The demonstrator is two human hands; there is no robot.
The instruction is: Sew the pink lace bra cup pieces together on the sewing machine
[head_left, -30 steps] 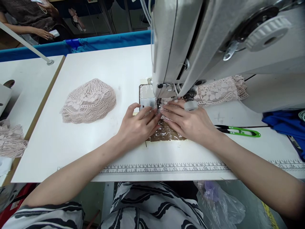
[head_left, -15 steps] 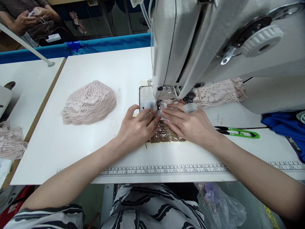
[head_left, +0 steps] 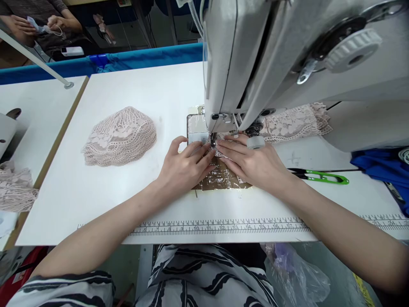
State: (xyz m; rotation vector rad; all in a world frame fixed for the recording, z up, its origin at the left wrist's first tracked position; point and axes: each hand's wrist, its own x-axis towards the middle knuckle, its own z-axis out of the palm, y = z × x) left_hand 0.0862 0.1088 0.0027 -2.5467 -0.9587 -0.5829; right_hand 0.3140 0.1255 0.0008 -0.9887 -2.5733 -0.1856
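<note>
Both hands lie at the needle area of a grey sewing machine (head_left: 223, 68). My left hand (head_left: 185, 167) rests palm down with fingers spread, its fingertips beside the presser foot (head_left: 213, 138). To the right, my right hand (head_left: 254, 161) lies flat with stretched fingers on a small piece of pale lace (head_left: 223, 154), mostly covered by the fingers. Under the hands is a brown taped patch (head_left: 220, 177). A stack of pink-beige lace pieces (head_left: 119, 136) lies to the left. More lace (head_left: 292, 123) lies behind the right hand, partly behind the machine.
Green thread snips (head_left: 322, 177) and blue cloth (head_left: 380, 170) lie at the right. A printed ruler (head_left: 223, 227) runs along the front edge. Further lace (head_left: 15, 187) is at the far left. Across the table, a person's hands (head_left: 56, 23) hold a pale item.
My left hand has shifted very slightly at the presser foot; my right hand is almost unmoved. The other person's hands have moved apart, showing more of the pale item.
</note>
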